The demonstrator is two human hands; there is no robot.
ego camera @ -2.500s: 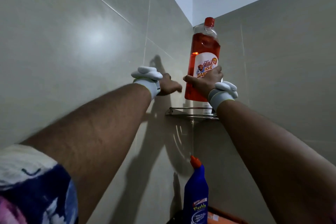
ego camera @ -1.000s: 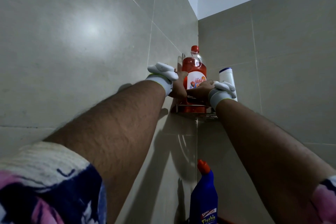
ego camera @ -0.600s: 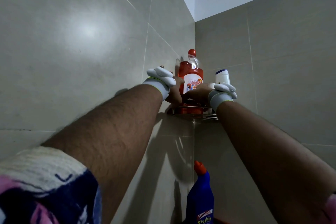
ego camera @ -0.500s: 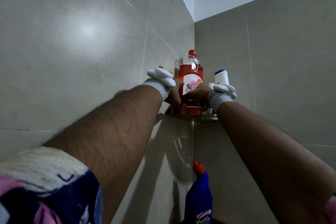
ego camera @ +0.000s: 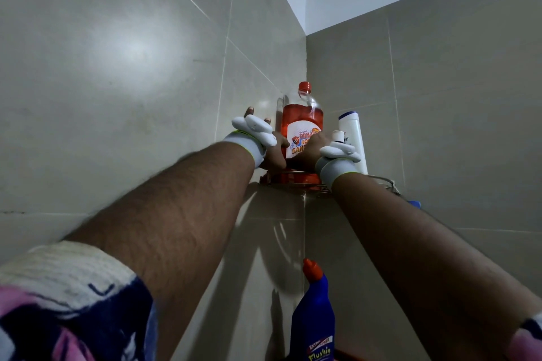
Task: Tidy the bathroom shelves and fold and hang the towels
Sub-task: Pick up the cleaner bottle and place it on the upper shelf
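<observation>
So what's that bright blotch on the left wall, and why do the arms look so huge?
Head view: the blotch on the left wall is soft glare, likely a lamp reflected in glossy tile; the wide-angle lens swells the near forearms and slants the tile lines; arm shadows fall on the tiles below the wire shelf; the red bottle looks sharp.

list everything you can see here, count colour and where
red bottle: 1, orange-red liquid, red cap, white label, standing on the wire shelf in the corner
white bottle: 1, white with bluish top, on the shelf right of the red bottle
wire shelf: 1, metal, fixed in the wall corner
blue bottle: 1, blue with orange-red cap, lower in the corner
wall tiles: grey-beige, both walls
wristbands: 2, white, one per wrist
left hand: 1, at the red bottle's left side, fingers pointing up
right hand: 1, curled round the red bottle's label
</observation>
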